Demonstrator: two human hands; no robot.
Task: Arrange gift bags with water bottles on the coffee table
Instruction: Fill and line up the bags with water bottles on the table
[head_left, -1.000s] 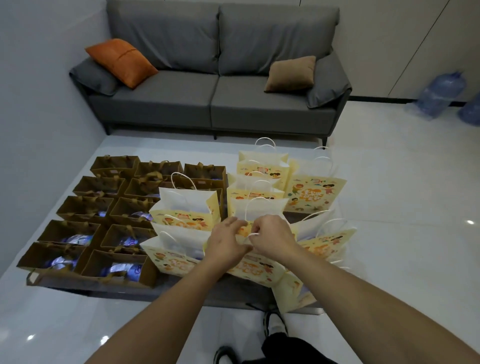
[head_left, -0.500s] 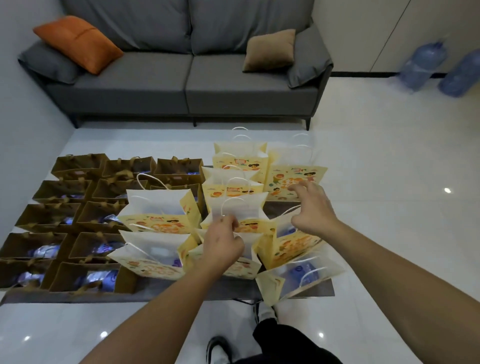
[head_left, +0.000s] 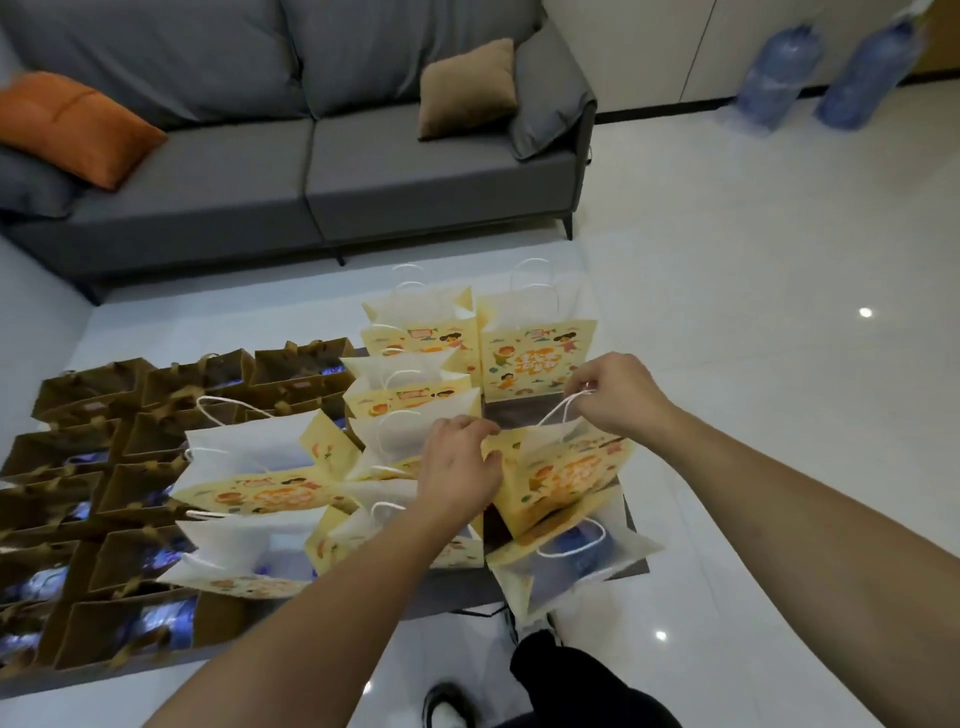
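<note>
Several yellow cartoon-print gift bags stand on the dark coffee table (head_left: 519, 415), with brown gift bags (head_left: 130, 447) in rows on its left half. My right hand (head_left: 618, 397) pinches the white cord handle of one yellow gift bag (head_left: 566, 478) at the table's right side. My left hand (head_left: 460, 465) grips that bag's left top edge. The bag is tilted toward me. In front of it, a yellow bag (head_left: 571, 561) leans over the table edge, a blue-labelled water bottle (head_left: 584, 545) showing inside. Blue bottle labels show in the brown bags too.
A grey sofa (head_left: 311, 171) with an orange cushion (head_left: 72, 124) and a tan cushion (head_left: 467, 88) stands beyond the table. Two large blue water jugs (head_left: 821, 78) stand by the far wall. White tile floor surrounds the table; my shoe (head_left: 447, 706) is below.
My right hand left the middle bag, reached right and took the handle of the right-side bag. My left hand followed onto that bag's edge. The view shifted right and down.
</note>
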